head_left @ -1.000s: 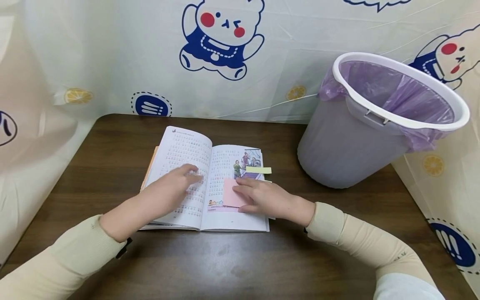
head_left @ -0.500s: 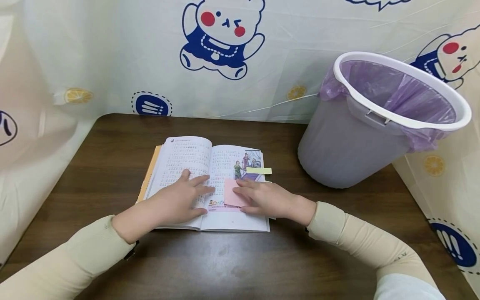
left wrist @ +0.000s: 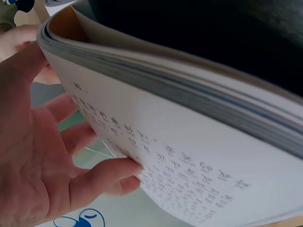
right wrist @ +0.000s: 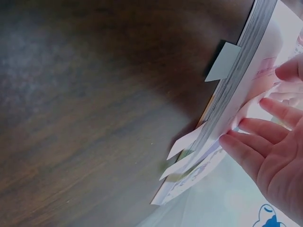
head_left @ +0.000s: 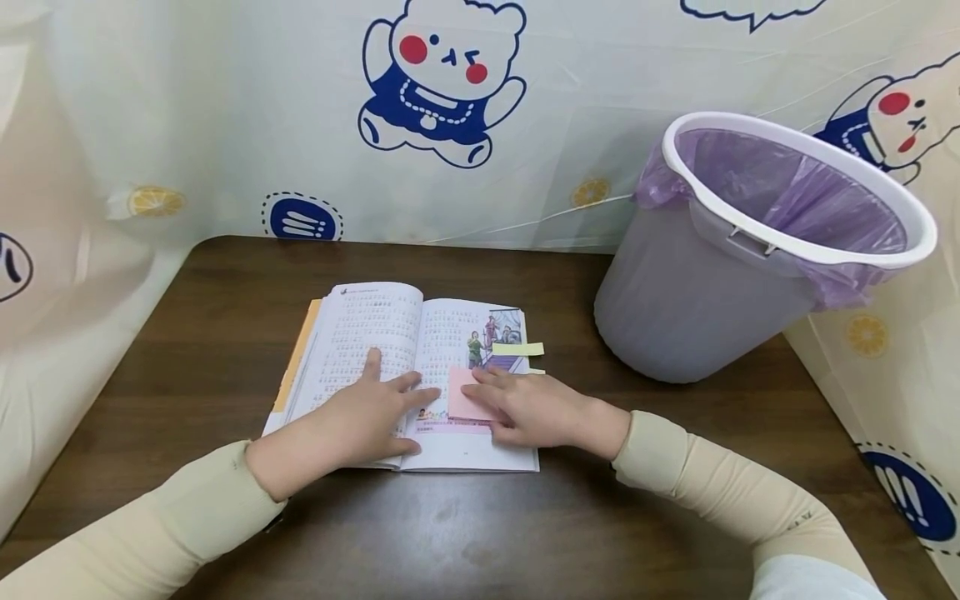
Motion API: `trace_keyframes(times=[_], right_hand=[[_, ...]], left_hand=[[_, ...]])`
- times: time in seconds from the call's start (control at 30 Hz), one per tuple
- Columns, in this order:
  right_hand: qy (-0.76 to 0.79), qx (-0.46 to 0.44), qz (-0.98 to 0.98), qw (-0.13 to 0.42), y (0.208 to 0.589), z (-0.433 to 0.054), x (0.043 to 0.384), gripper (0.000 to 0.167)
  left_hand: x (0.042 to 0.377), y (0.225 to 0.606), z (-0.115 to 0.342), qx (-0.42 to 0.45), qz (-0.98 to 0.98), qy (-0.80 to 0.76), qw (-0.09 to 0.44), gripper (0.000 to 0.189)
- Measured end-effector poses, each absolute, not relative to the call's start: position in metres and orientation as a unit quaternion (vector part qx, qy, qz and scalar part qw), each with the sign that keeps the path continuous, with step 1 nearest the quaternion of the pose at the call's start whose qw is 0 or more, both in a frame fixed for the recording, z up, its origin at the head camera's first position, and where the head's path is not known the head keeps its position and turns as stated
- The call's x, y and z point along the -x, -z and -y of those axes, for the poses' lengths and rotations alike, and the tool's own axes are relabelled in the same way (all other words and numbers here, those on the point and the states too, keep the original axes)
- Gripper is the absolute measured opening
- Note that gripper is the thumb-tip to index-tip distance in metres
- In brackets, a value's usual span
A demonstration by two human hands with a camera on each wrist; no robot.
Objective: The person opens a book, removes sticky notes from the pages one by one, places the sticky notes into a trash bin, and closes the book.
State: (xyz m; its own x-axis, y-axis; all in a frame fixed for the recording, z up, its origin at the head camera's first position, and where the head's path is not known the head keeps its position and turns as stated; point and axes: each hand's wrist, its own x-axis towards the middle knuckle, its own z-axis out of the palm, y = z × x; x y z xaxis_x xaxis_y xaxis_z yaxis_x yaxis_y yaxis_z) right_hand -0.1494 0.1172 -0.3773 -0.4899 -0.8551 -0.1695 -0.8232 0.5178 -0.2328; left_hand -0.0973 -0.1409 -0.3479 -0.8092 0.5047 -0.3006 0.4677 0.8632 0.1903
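Note:
An open book [head_left: 367, 325] with printed text lies on the dark wooden table. My left hand [head_left: 360, 427] rests on its left page, fingers spread, fingertips near the spine. In the left wrist view, the thumb and fingers of that hand [left wrist: 42, 161] lie along the printed page [left wrist: 189, 170]. On the right page is a pink sticky note [head_left: 462, 392], and the fingers of my right hand [head_left: 543, 410] rest on it and partly cover it. A yellow strip [head_left: 517, 349] sticks out past the right page's edge, below a colour picture. The right wrist view shows the right hand's fingers [right wrist: 251, 146] extended against the page.
A grey bin [head_left: 690, 292] with a white rim and purple liner stands at the back right. Pale paper tabs [right wrist: 223, 62] project from the book's edge over the table [right wrist: 85, 118]. A printed curtain [head_left: 585, 108] hangs behind the table.
My left hand has moved right and slightly down, its fingers spreading towards the spine. The raised left page has come down flatter. The right hand has stayed on the pink note, shifting slightly.

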Motion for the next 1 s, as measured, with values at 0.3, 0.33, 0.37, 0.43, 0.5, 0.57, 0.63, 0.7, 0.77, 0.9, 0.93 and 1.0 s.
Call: trace_keyframes(times=[0.3,0.33,0.37,0.43,0.5,0.57,0.63,0.7,0.77,0.9,0.93,1.0], right_hand=[[0.071,0.493,-0.862,0.093,0.372,-0.118,0.153,0.045],[0.076,0.494,-0.862,0.087,0.372,-0.118,0.154,0.042],[0.081,0.495,-0.862,0.080,0.371,-0.119,0.154,0.040],[0.092,0.494,-0.862,0.067,0.370,-0.119,0.153,0.035],[0.103,0.493,-0.862,0.056,0.371,-0.121,0.152,0.031],[0.116,0.494,-0.861,0.046,0.372,-0.122,0.150,0.027],[0.127,0.496,-0.858,0.037,0.374,-0.122,0.147,0.023],[0.137,0.499,-0.855,0.030,0.377,-0.123,0.145,0.019],[0.143,0.499,-0.854,0.024,0.379,-0.123,0.144,0.016],[0.153,0.498,-0.853,0.015,0.378,-0.123,0.144,0.013],[0.154,0.498,-0.853,0.012,0.378,-0.123,0.144,0.013],[0.154,0.497,-0.854,0.004,0.375,-0.122,0.145,0.012]], left_hand=[[0.099,0.343,0.136,-0.249,-0.955,-0.039,0.158,0.070],[0.099,0.343,0.136,-0.248,-0.955,-0.037,0.157,0.070],[0.099,0.343,0.136,-0.247,-0.956,-0.036,0.156,0.071],[0.098,0.344,0.136,-0.245,-0.956,-0.035,0.154,0.071],[0.097,0.345,0.136,-0.244,-0.956,-0.039,0.156,0.071],[0.095,0.346,0.135,-0.242,-0.956,-0.046,0.161,0.071],[0.093,0.347,0.135,-0.241,-0.954,-0.052,0.168,0.071],[0.091,0.348,0.135,-0.236,-0.954,-0.060,0.174,0.071],[0.089,0.348,0.135,-0.235,-0.954,-0.063,0.175,0.071],[0.088,0.347,0.137,-0.234,-0.955,-0.063,0.172,0.071],[0.089,0.346,0.137,-0.234,-0.955,-0.062,0.171,0.071],[0.090,0.345,0.138,-0.235,-0.955,-0.060,0.169,0.071]])
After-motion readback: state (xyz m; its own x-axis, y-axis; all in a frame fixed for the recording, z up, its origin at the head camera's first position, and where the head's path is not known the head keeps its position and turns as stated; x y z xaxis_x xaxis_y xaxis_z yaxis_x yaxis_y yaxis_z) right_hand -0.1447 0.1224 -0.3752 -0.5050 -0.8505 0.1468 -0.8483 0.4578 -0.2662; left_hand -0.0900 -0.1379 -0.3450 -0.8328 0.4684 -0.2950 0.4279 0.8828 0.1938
